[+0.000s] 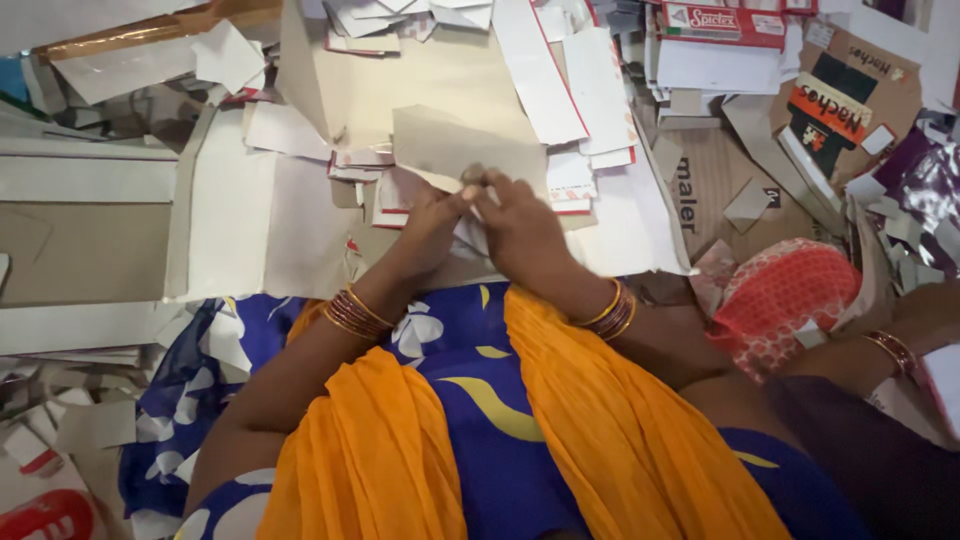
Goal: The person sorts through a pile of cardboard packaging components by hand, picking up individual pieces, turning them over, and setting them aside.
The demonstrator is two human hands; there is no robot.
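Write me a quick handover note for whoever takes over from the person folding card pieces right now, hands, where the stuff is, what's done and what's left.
Left hand: pinching the near edge of a grey-brown card piece.
Right hand: gripping the same card piece beside the left, fingertips nearly meeting.
The card piece rests above the lap on a big pale card sheet.
Done: cannot tell how many pieces are finished; white, red-edged flat pieces lie stacked just beyond the hands.
Left: loose cut card and scraps lie all around.
Another person's arm is at the right; keep clear of it.

Red-white carton (722, 22) (top right), flattened
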